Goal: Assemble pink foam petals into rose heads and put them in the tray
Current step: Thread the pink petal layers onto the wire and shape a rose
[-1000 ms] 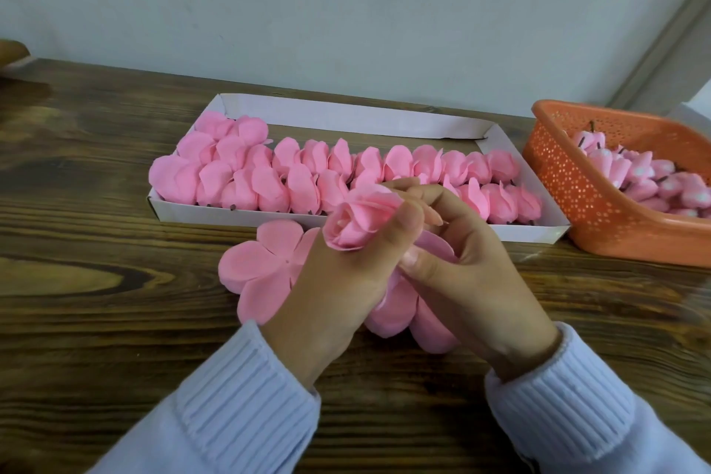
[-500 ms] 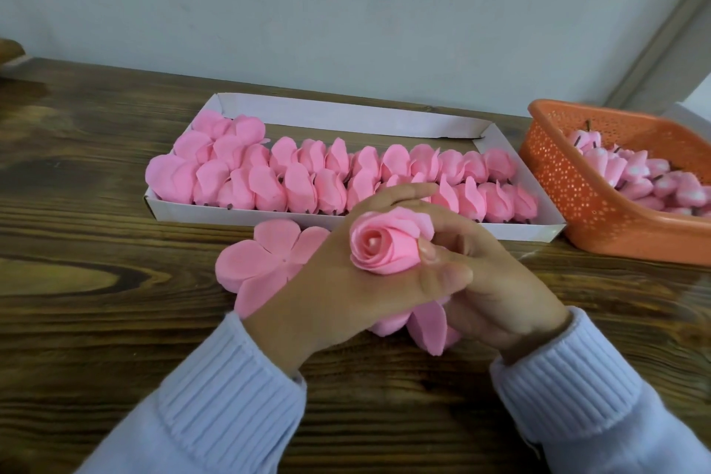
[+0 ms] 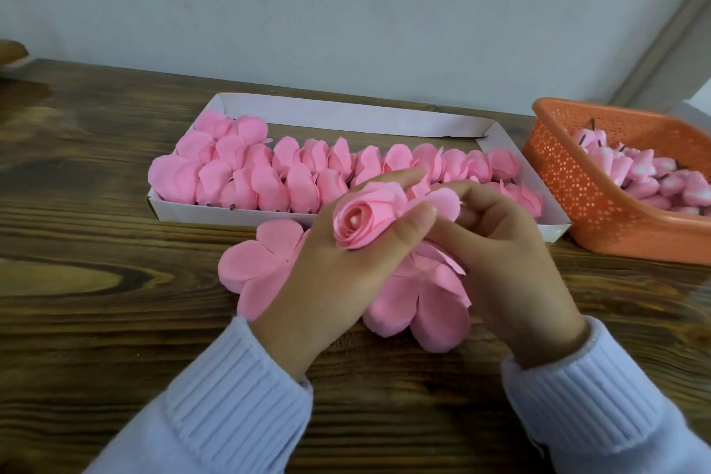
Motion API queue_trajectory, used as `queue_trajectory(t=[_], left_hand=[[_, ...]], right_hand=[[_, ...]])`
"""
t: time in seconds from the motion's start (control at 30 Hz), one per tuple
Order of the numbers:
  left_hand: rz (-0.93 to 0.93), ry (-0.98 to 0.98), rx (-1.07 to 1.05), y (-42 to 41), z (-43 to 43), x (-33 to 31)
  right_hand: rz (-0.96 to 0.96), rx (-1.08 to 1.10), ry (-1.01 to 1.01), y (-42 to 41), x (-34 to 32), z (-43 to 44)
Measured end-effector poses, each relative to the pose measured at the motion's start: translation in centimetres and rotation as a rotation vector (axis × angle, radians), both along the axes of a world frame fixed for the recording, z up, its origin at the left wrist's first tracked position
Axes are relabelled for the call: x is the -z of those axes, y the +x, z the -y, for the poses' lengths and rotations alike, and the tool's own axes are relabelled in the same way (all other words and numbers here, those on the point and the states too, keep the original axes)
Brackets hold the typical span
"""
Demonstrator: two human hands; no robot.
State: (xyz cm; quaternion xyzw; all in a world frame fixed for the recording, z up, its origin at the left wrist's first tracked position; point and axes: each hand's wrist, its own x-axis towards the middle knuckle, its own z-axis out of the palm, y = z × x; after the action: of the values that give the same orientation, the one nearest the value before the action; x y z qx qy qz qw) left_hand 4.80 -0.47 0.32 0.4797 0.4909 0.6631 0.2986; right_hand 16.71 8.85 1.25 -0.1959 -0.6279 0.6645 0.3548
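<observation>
On the table (image 3: 96, 319), the tray (image 3: 346, 115) of rose heads (image 3: 246, 181) lies behind my hands, basket (image 3: 558, 181) to its right, flat petals (image 3: 261, 262) before it

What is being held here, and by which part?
The left hand pinches the rose head by its outer petals, between thumb and fingers; the right hand touches a side petal.

Orange basket (image 3: 558, 181), wooden table (image 3: 96, 319), wall (image 3: 346, 11)
</observation>
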Motion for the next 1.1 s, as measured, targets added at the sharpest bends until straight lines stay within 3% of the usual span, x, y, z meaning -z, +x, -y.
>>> queue_trajectory(t=[0.13, 0.23, 0.53, 0.8, 1.1], left_hand=[[0.008, 0.013, -0.027, 0.16, -0.13, 0.00], [0.025, -0.011, -0.033, 0.33, -0.10, -0.22], [0.298, -0.046, 0.010, 0.08, -0.48, 0.30], [-0.006, 0.002, 0.077, 0.76, -0.09, -0.17], [-0.031, 0.074, 0.122, 0.80, -0.17, -0.33]], right_hand=[[-0.017, 0.208, 0.480, -0.04, -0.01, 0.70], [-0.021, 0.325, 0.643, -0.09, 0.26, 0.97], [-0.045, 0.359, 0.725, -0.25, 0.72, 0.91], [-0.013, 0.454, 0.790, -0.18, 0.59, 1.04], [-0.080, 0.401, 0.799, -0.11, 0.39, 1.16]])
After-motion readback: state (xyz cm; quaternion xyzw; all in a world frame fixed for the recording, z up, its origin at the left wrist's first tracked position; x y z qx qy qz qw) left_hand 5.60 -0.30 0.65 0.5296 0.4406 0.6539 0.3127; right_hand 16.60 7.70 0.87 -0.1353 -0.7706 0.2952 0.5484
